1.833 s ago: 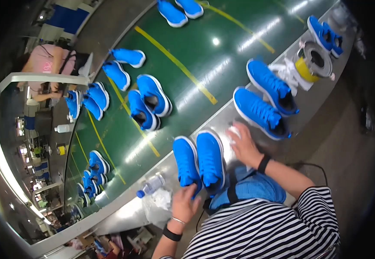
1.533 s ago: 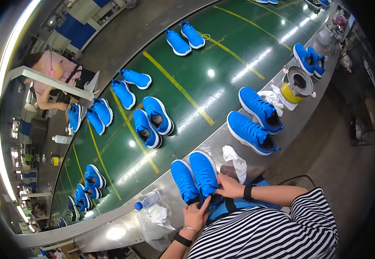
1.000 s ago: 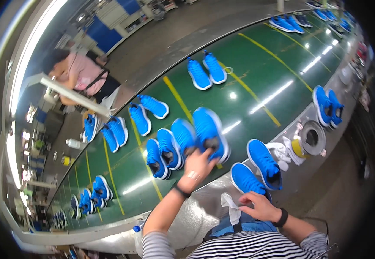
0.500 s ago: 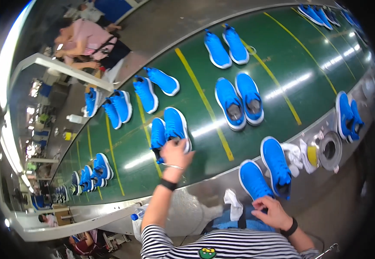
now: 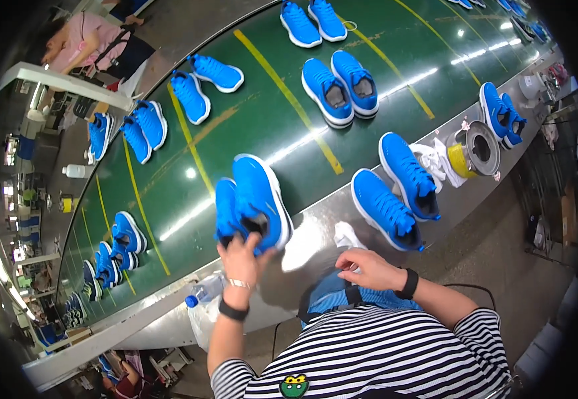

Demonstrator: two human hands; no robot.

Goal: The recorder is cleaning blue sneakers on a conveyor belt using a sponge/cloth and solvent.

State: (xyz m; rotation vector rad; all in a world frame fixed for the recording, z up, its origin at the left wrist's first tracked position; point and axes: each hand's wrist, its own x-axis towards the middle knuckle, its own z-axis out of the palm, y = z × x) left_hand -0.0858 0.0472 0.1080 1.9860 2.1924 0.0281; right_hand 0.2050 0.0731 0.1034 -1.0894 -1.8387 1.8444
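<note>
My left hand (image 5: 241,261) grips a pair of blue sneakers (image 5: 260,198) by their heel ends. The shoes have white soles and dark insides, and they hang over the belt's near edge, toes pointing away from me. My right hand (image 5: 370,271) is in front of my waist, fingers loosely bent and apart, holding nothing I can see. Just beyond it, two blue sneakers (image 5: 385,209) rest on the metal ledge, toes toward the belt. A crumpled white cloth (image 5: 347,236) lies between my hands.
On the green belt (image 5: 262,126) stand several blue pairs, including an upright pair (image 5: 339,92) ahead. A round metal holder (image 5: 482,150), yellow tape (image 5: 458,160) and white rags (image 5: 433,163) sit right. A capped plastic bottle (image 5: 204,292) is near my left forearm. Someone in pink (image 5: 93,43) works across the belt.
My left hand has drawn the sneaker pair toward me, off its place on the belt. My right hand has moved left, away from the two ledge sneakers. The whole view has shifted.
</note>
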